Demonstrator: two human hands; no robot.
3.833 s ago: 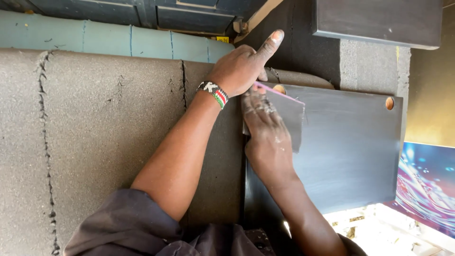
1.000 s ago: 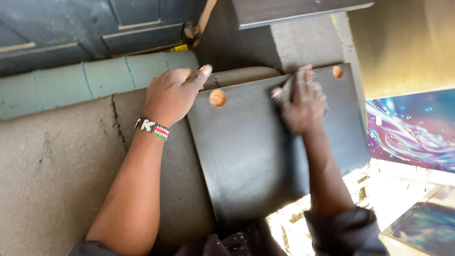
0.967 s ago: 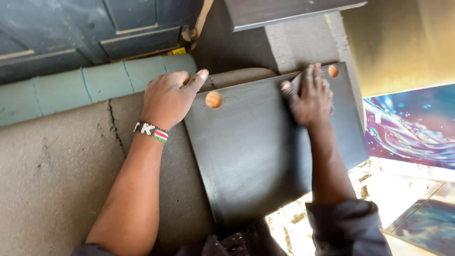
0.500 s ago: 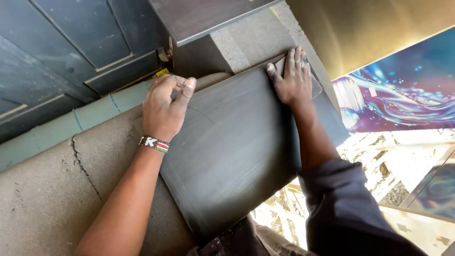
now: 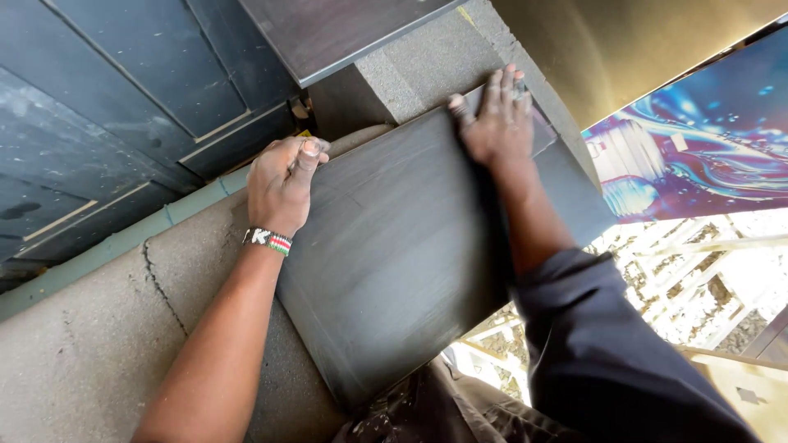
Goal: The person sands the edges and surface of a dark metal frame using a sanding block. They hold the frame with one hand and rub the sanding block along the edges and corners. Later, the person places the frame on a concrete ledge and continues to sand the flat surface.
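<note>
Right hand (image 5: 492, 123) now lies flat with fingers spread at the far edge of the dark panel (image 5: 402, 254), no longer mid-panel; left hand (image 5: 283, 182) grips the left edge, panel resting on rough concrete ledge (image 5: 90, 353).

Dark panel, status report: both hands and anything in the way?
Left hand gripping the dark panel at its upper left edge. Right hand pressed flat near top corner. Panel leans on the cracked concrete ledge. Nothing on panel face.

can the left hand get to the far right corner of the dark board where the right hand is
Probably yes. The left hand grips the dark board at its left corner, and the bare board face lies open between it and the right hand. Only the right hand itself, pressed flat on that corner, takes up the spot.
</note>
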